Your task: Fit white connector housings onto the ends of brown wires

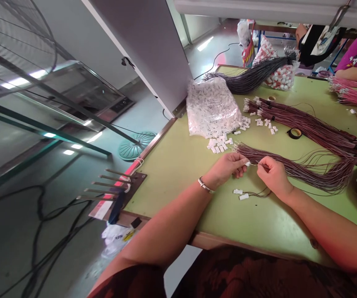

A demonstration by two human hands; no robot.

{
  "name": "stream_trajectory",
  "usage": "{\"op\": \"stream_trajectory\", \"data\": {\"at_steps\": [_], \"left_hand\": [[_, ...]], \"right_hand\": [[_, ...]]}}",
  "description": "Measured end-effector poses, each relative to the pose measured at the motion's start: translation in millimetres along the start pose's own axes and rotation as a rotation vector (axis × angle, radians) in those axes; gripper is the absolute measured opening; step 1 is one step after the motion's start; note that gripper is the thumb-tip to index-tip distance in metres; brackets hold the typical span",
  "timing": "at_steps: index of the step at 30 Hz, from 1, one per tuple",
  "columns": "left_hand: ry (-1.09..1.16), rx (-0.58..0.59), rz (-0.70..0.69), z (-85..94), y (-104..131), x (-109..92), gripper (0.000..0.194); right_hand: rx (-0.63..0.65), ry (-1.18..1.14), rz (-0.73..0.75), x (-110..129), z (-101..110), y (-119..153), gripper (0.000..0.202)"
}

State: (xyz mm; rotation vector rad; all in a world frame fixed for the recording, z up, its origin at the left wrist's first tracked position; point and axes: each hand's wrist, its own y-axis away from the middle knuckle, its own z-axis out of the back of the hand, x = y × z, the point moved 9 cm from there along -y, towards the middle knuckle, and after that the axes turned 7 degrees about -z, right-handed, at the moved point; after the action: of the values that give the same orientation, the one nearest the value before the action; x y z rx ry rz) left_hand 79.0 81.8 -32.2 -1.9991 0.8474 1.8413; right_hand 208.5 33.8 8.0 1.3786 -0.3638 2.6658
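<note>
Between the thumb and fingers of my left hand (230, 165) is a small white connector housing (247, 164). Facing it, my right hand (274, 174) pinches a thin dark wire, whose tip points at the housing; whether it sits inside cannot be made out. Just below the hands, two white connectors (243, 196) with wires attached lie on the green tabletop (172, 174). A bundle of brown wires (308, 171) with bare metal ends stretches out behind my right hand. Loose white connector housings (219, 145) lie in a pile beyond my left hand.
A clear bag of white housings (213, 105) stands at the table's far left. Behind are more brown wires (305, 120), black tape (295, 133), black wires (252, 76) and a bag of red-and-white parts (280, 78). A pronged rack (116, 186) juts from the left edge. Another person's arm (356, 74) rests at the far right.
</note>
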Motion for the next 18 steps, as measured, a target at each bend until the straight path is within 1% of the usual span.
{"op": "stream_trajectory", "data": {"at_steps": [4, 8, 13, 18], "left_hand": [[0.021, 0.003, 0.015, -1.1, 1.8, -2.4, 0.034], [0.026, -0.015, 0.007, -0.2, 1.3, -1.2, 0.027], [0.031, -0.053, -0.006, 3.4, -0.6, 2.9, 0.030], [0.070, -0.079, 0.010, 3.9, 0.1, 1.8, 0.032]], "right_hand": [[0.003, 0.051, 0.042, 2.4, 0.1, 1.5, 0.004], [-0.019, 0.102, 0.098, 8.1, 2.2, 3.2, 0.004], [-0.050, 0.219, 0.178, 16.6, 4.4, 4.1, 0.006], [-0.044, 0.214, 0.163, 14.0, 3.8, 2.4, 0.006]]}}
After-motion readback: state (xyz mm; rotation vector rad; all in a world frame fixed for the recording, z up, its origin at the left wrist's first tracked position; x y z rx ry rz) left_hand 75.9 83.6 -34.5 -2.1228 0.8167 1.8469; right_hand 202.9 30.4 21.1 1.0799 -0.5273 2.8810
